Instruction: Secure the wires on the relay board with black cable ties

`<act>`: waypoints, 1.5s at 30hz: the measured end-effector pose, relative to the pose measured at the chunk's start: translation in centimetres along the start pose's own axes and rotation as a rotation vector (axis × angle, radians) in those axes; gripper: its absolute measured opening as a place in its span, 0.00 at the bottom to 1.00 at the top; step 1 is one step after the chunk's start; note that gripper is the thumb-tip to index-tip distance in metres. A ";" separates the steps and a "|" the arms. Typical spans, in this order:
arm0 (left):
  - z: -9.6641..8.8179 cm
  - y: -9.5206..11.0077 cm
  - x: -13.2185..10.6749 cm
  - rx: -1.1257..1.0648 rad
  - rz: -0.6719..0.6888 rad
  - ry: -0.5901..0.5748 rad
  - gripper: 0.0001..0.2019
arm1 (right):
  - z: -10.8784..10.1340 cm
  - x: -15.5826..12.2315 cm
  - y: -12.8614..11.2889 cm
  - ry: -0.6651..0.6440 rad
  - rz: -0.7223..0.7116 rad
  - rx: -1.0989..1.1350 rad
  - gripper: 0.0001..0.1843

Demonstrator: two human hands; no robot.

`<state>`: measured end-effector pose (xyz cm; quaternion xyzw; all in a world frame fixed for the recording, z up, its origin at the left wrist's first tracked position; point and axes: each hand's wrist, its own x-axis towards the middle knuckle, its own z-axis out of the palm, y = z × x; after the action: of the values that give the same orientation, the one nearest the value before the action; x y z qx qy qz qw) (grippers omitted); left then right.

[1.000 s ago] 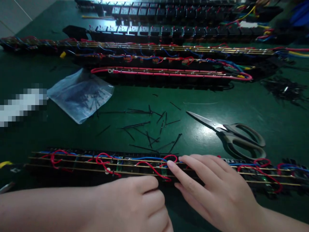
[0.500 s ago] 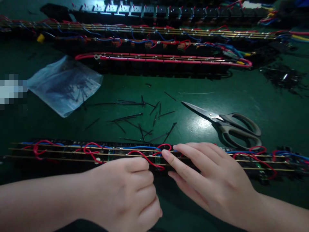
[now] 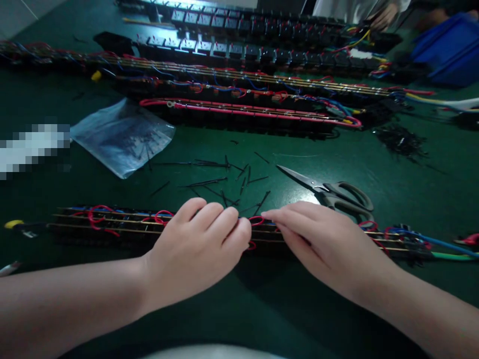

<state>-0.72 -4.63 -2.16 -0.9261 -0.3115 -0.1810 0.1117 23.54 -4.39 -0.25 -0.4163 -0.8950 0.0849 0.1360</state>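
A long black strip assembly (image 3: pixel 78 230) with brass rods, red wires and blue wires lies crosswise in front of me. My left hand (image 3: pixel 202 244) is curled into a fist over its middle, knuckles at the far edge; whatever its fingers grip is hidden beneath. Just right of it, my right hand (image 3: pixel 325 244) reaches over the strip with fingers drawn together. Its fingertips are beside a red wire loop (image 3: pixel 257 220), and I cannot make out what they pinch. Black cable ties (image 3: pixel 211 182) lie scattered beyond the strip. Scissors (image 3: pixel 318 185) rest behind my right hand.
A clear plastic bag (image 3: pixel 121 142) holding dark ties lies at left. Further back are several wired strips (image 3: pixel 254 109) and a pile of black scraps (image 3: pixel 400 140). A blue bin (image 3: pixel 449 52) stands back right, near another person's hand (image 3: pixel 385 17).
The view has shifted, showing more of the back. My left fist has moved forward onto the strip's far edge. My right hand's fingers have drawn closer together.
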 end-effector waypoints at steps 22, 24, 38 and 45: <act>0.2 -1.7 0.7 -0.478 -0.243 -0.251 0.10 | 1.5 3.0 3.8 -0.135 0.535 0.285 0.08; 0.1 -1.7 0.6 -0.432 -0.205 -0.248 0.10 | 1.6 2.9 3.8 -0.139 0.538 0.294 0.06; 0.2 -1.6 0.7 -0.417 -0.199 -0.266 0.12 | 1.5 2.9 4.2 -0.093 0.481 0.234 0.04; -0.1 -1.9 0.7 -0.551 -0.257 -0.274 0.10 | -0.1 2.3 2.4 0.078 0.359 0.397 0.03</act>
<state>-1.41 -2.85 -1.57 -0.8904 -0.3772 -0.1449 -0.2095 23.94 -1.11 -0.37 -0.5367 -0.7667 0.2652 0.2320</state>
